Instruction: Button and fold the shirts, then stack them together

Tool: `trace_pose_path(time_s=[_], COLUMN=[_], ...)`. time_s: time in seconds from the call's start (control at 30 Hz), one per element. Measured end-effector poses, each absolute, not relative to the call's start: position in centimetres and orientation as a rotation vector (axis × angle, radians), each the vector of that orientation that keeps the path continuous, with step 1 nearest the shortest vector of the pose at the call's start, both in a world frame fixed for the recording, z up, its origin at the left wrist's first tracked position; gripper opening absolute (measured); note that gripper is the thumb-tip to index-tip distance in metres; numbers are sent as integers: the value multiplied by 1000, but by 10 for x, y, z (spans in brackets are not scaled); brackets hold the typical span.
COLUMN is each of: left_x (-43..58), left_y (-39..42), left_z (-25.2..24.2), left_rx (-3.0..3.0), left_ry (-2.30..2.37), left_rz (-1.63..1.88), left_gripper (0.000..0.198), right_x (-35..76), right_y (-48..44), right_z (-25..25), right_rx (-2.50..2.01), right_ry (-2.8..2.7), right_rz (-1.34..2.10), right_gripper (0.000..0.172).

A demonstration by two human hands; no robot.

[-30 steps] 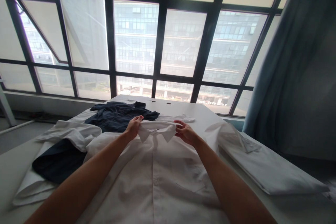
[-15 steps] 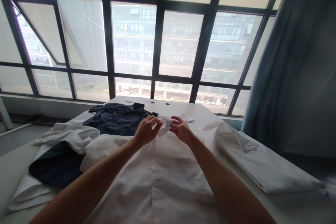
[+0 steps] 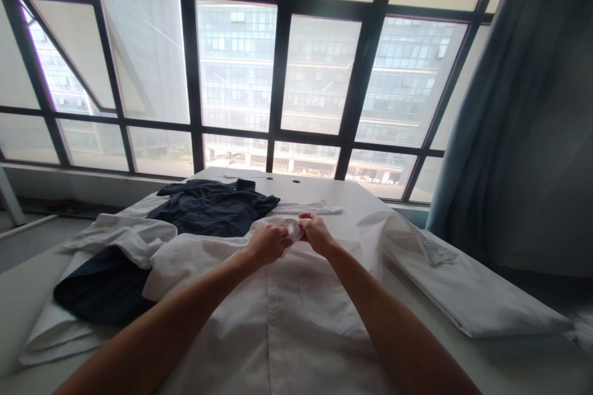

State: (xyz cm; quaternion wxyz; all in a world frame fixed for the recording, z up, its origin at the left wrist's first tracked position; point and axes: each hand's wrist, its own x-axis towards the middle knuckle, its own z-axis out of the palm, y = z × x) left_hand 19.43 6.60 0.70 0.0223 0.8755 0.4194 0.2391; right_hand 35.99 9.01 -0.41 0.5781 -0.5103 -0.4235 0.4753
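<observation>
head camera: collar (image 3: 293, 229) seems pinched between left hand (image 3: 269, 243) and right hand (image 3: 317, 236).

Daylight is pouring in through the window (image 3: 281, 62), washing the building (image 3: 407, 86) outside into pale haze, while the curtain (image 3: 514, 136) at right is lying in shadow. Facing that glare, the white shirt (image 3: 287, 333) is looking grey and soft, and detail is smearing at the lower right edge

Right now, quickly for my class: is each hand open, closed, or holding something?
Left hand: closed, holding the collar of the white shirt.
Right hand: fingers bent at the collar; whether it grips cannot be told.
</observation>
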Motion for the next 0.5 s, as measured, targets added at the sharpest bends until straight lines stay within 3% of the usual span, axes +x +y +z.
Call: trace_pose_path(time_s=[0.27, 0.4, 0.5], left_x=[201, 200, 199], left_y=[56, 62, 65], left_z=[4, 0, 0], left_rx=[2854, 2909, 2899], left_ry=[1367, 1329, 1263], left_rz=[627, 741, 848], left_gripper=[20, 20, 19], right_x=[370, 378, 384], right_y=[96, 99, 96], right_z=[-16, -11, 1], right_rx=[-1409, -1400, -1224], right_ry=[-1032, -1292, -1608], right_rz=[983, 658, 476], right_gripper=[31, 19, 19])
